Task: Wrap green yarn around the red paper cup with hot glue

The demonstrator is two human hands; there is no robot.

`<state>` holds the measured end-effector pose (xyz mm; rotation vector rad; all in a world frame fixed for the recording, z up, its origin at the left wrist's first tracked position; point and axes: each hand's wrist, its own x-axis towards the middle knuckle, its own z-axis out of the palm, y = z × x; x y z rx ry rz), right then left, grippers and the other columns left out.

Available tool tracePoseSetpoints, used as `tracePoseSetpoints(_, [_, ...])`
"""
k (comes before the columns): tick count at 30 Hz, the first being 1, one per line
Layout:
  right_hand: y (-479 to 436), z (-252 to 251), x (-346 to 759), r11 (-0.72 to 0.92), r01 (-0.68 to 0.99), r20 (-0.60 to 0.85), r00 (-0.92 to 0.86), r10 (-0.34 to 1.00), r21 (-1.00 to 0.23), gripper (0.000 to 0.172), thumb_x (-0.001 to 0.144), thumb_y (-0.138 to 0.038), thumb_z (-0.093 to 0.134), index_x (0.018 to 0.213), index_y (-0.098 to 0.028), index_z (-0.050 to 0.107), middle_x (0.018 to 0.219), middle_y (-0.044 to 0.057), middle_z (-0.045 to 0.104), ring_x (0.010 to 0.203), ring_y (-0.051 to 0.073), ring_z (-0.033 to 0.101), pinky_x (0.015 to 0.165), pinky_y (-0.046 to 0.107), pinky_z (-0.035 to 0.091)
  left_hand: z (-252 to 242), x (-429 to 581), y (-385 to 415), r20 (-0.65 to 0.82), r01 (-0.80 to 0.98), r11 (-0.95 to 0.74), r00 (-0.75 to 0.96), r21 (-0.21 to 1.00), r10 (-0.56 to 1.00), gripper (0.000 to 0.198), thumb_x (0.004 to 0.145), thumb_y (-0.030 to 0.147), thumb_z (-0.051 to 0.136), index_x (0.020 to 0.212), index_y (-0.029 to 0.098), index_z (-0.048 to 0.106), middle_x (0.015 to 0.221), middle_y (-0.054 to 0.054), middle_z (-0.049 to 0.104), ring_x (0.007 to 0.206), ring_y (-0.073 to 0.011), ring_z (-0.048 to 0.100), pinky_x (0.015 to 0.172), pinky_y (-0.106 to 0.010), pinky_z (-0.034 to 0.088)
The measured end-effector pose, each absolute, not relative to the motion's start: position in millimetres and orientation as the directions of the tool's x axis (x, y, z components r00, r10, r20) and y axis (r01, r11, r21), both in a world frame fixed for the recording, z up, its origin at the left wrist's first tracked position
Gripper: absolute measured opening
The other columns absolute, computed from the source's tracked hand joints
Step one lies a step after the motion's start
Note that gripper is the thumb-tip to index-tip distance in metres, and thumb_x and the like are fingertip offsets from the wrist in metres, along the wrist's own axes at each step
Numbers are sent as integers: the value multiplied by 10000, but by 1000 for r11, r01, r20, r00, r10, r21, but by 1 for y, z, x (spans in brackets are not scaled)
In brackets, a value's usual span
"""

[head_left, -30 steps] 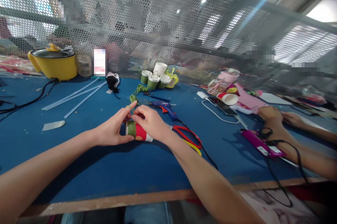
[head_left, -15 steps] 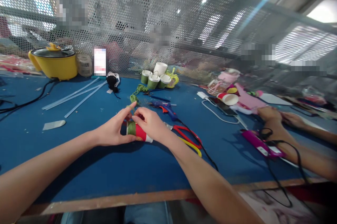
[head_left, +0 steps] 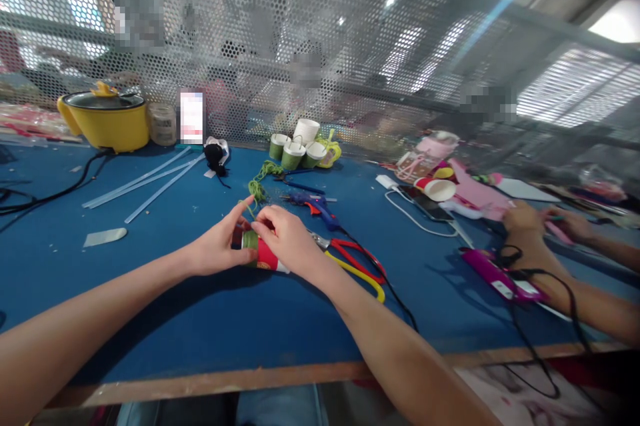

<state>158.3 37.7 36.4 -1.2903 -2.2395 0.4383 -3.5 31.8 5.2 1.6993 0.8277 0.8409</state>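
Note:
A red paper cup (head_left: 267, 254) lies on its side, its left part wrapped in green yarn (head_left: 249, 241). My left hand (head_left: 215, 249) grips the wrapped end, thumb on the near side and index finger raised. A strand runs past that raised finger from a loose heap of green yarn (head_left: 257, 187). My right hand (head_left: 285, 234) is bent over the top of the cup, fingertips pinched on the strand. Its palm hides part of the cup. Right of it lie scissors (head_left: 357, 265) with red and yellow handles and a blue glue gun (head_left: 317, 207).
Several green-wrapped cups (head_left: 293, 155) stand at the back against a mesh screen. Clear glue sticks (head_left: 165, 187), a yellow electric pot (head_left: 107, 123) and a lit phone (head_left: 192, 118) are on the left. At right are a purple power strip (head_left: 500, 276) and another person's hands (head_left: 525, 223).
My left thumb has shifted onto the yarn-wrapped part of the cup. My right hand stays nearly in place. The other person's far hand now has a pink piece at it.

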Motion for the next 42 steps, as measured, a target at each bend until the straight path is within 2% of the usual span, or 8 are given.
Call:
tracePoseSetpoints(5, [37,36,158,509,692,293,-416,861,-512,206,841,-149,515,664,-204,425,718,-2,485,684,141,475,668,280,370,6,-5,32,152,112,-243,519,963,841,879,692,220,605,1418,209,110,995,-48,466,891,-196,533,748,-343,466])
tracePoseSetpoints(11, [38,35,158,526,687,342,-400,850,-502,189,840,-140,520,677,-200,445,733,0,495,709,142,490,683,274,378,3,-7,35,122,128,-203,467,971,876,883,705,250,639,1424,222,127,1019,-55,499,921,-213,527,796,-382,450])
tracePoseSetpoints(19, [37,33,157,540,681,355,-409,841,-495,191,844,-137,517,679,-200,446,732,-4,494,711,140,486,687,269,382,0,-9,39,85,114,-155,467,981,880,860,698,263,649,1413,211,175,907,-24,517,759,-162,529,698,-318,439])
tracePoseSetpoints(24, [36,33,157,537,680,358,-403,842,-499,184,847,-149,513,682,-200,450,730,-4,493,705,141,484,677,270,381,4,-10,38,26,199,-135,472,971,881,861,715,254,626,1426,199,144,924,-33,537,637,-115,502,604,-282,430])
tracePoseSetpoints(29, [36,33,157,556,664,392,-399,829,-500,166,841,-153,508,686,-197,468,731,-1,494,704,139,487,678,268,385,6,-9,37,67,159,-158,467,975,882,867,695,234,625,1419,210,148,963,-38,510,739,-146,536,665,-307,461])
tracePoseSetpoints(36, [43,46,156,520,564,361,-376,853,-641,77,788,-156,528,715,-178,541,733,0,570,694,130,522,652,257,393,11,-6,32,133,131,-226,498,965,857,935,680,236,615,1428,187,57,1071,-88,447,995,-243,495,746,-339,472])
tracePoseSetpoints(39, [50,58,151,466,511,294,-384,875,-722,66,775,-169,533,713,-167,558,710,-6,590,654,120,525,630,251,395,8,-5,32,185,104,-282,538,954,822,856,697,222,614,1407,201,136,1101,-89,466,994,-234,496,790,-360,469])
tracePoseSetpoints(42, [63,68,142,402,476,246,-357,901,-782,62,732,-146,568,672,-160,562,638,-30,562,598,104,498,593,237,384,4,-6,33,195,122,-309,550,943,812,772,708,235,619,1373,196,228,1027,-68,486,905,-210,516,747,-350,474])
